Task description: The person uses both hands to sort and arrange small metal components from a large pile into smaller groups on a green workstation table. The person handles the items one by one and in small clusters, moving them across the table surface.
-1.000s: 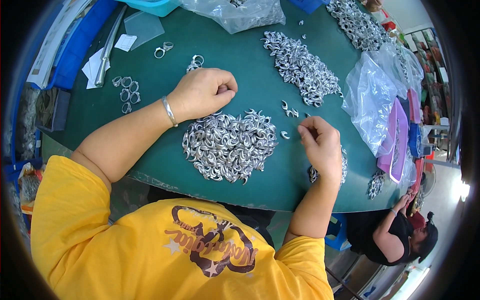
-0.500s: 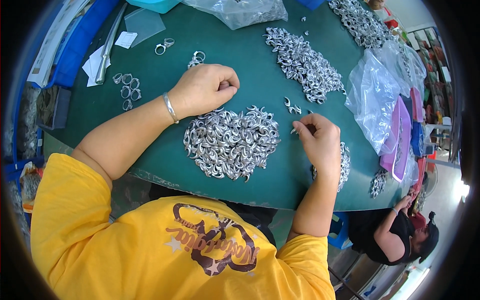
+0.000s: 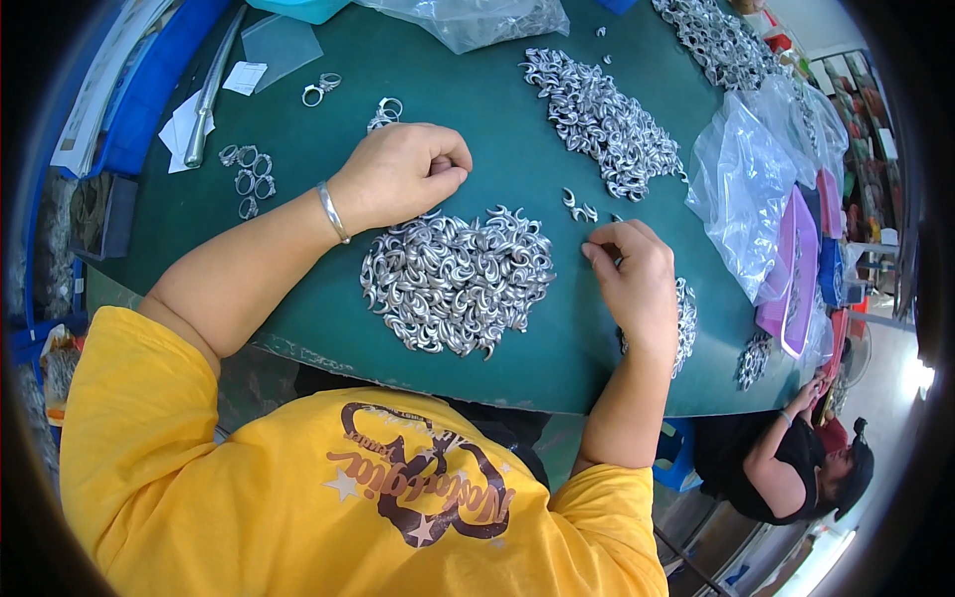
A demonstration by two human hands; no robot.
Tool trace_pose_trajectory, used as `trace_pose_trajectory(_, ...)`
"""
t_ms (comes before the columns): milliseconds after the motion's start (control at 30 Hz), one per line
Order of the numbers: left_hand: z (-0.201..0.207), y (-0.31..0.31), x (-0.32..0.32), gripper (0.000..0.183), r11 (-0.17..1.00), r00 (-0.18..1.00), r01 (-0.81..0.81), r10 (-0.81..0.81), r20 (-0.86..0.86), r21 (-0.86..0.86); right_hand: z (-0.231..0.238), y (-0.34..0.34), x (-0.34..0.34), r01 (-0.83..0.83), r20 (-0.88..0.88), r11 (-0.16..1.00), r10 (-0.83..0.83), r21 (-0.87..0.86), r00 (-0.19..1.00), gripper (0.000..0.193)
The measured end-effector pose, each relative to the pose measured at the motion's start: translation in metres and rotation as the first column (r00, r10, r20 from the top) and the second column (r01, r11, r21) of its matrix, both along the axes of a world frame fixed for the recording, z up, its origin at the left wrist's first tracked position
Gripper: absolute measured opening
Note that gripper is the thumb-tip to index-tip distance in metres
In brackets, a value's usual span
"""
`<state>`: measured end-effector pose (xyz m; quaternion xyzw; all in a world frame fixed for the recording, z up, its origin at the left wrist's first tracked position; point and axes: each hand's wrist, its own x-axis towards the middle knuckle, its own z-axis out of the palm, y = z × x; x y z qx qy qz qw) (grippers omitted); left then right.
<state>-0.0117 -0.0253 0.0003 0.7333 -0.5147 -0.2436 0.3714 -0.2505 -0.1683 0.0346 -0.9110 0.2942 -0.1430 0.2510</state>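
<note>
My left hand [image 3: 398,177] is curled closed just above a heap of small silver crescent-shaped metal pieces [image 3: 458,284]. Whatever its fingers hold, if anything, is hidden. Right of that heap, my right hand [image 3: 634,276] is closed with thumb and forefinger together; I cannot make out anything between them. A few loose crescent pieces [image 3: 579,206] lie just beyond its fingertips. Partly behind my right wrist is another small pile of silver pieces [image 3: 685,328]. Beyond my left hand lie silver rings [image 3: 387,111].
A larger pile of crescents [image 3: 607,124] lies at the back, near a clear plastic bag [image 3: 736,189] and a purple tray [image 3: 793,279]. On the left are a tapered metal rod [image 3: 206,109], several rings [image 3: 249,179] and a blue bin [image 3: 164,85]. A person [image 3: 786,463] sits at right.
The small silver piece that showed at my right fingertips no longer shows there. My right hand has turned slightly in place; my left hand holds nearly the same pose.
</note>
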Motion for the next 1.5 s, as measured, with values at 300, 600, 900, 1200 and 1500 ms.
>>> trace_pose_trajectory(300, 0.000, 0.000, 0.001, 0.008, 1.000, 1.000, 0.008, -0.008, 0.012, -0.026, 0.002, -0.010, -0.008, 0.047, 0.034, 0.999, -0.047, 0.000, 0.998, 0.008)
trace_pose_trajectory(600, 0.001, 0.000, 0.000, 0.008, 1.000, 1.000, 0.006, -0.006, 0.017, -0.016, 0.003, -0.002, -0.003, 0.038, -0.132, 0.999, -0.042, -0.033, 0.990, 0.011)
trace_pose_trajectory(900, 0.000, -0.002, 0.001, 0.010, 1.000, 0.999, 0.010, -0.009, 0.034, -0.027, -0.008, 0.005, 0.023, -0.054, 0.166, 0.997, 0.063, -0.059, 0.984, 0.005)
trace_pose_trajectory(1200, 0.001, 0.000, 0.001, 0.007, 0.998, 0.998, 0.018, -0.015, 0.056, -0.053, -0.002, -0.008, 0.004, 0.024, 0.145, 1.000, -0.024, 0.004, 0.989, 0.011)
trace_pose_trajectory(1500, 0.000, 0.001, 0.001, 0.007, 0.999, 1.000, 0.000, 0.001, 0.025, -0.035, -0.008, -0.003, 0.012, 0.008, 0.053, 0.999, -0.010, 0.031, 0.999, 0.010)
